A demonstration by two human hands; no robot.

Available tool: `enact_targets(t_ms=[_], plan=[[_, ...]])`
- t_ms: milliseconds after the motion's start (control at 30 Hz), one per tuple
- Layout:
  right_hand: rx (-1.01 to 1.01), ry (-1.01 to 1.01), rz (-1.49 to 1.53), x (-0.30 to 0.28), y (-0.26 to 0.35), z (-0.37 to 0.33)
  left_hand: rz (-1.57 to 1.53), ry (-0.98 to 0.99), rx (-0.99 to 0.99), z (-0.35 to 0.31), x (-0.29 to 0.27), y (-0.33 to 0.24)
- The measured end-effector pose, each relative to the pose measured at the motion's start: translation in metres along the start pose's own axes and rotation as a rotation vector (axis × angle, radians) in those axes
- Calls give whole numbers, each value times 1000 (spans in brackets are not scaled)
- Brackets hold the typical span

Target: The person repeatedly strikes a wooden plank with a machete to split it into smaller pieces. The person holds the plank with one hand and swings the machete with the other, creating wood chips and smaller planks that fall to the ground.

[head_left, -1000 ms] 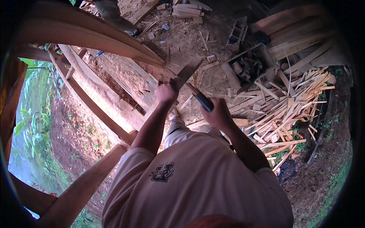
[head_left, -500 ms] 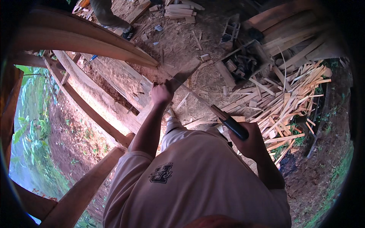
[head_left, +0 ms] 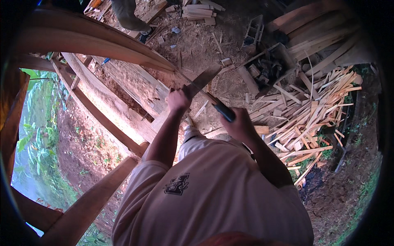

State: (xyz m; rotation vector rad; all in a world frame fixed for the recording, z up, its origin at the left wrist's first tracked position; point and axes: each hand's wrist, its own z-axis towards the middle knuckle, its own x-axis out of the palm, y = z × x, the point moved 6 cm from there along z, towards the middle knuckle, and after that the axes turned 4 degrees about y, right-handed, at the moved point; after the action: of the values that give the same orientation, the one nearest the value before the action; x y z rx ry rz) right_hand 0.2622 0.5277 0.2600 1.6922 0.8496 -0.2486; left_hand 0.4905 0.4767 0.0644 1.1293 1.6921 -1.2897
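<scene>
My right hand (head_left: 239,124) is closed round the black handle of a handsaw (head_left: 223,110). Its thin blade, seen nearly edge-on, runs away up and left and crosses a flat wooden board (head_left: 207,77). My left hand (head_left: 179,99) is closed on the near end of that board, just left of the blade. The board's far end points up and right. Whether the teeth are in the wood is too small to tell.
Long curved timbers (head_left: 94,47) reach in from the upper left. A rough plank (head_left: 131,80) lies beside my left hand. Wood offcuts (head_left: 316,119) are heaped to the right, near a box of dark scraps (head_left: 266,67). Another person's leg (head_left: 127,16) shows at the top.
My right hand has pushed the saw forward and left, bringing its handle nearer the board. My left hand keeps its hold on the board, almost unmoved.
</scene>
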Motion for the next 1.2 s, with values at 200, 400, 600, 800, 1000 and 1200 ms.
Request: enact_targets(t_ms=[200, 400, 600, 800, 1000, 1200], plan=[[47, 13, -80, -73, 37, -87, -50, -18, 6, -5, -12, -8], [24, 1, -97, -12, 4, -14, 15, 96, 4, -4, -7, -8], [-19, 31, 30, 36, -6, 46, -1, -2, -3, 5, 1, 2], [-20, -31, 74, -5, -1, -30, 94, 75, -52, 6, 31, 18], [188, 170, 51, -74, 29, -90, 137, 53, -6, -4, -9, -10], [-112, -118, 86, 23, -17, 3, 96, 38, 46, 1, -6, -13]])
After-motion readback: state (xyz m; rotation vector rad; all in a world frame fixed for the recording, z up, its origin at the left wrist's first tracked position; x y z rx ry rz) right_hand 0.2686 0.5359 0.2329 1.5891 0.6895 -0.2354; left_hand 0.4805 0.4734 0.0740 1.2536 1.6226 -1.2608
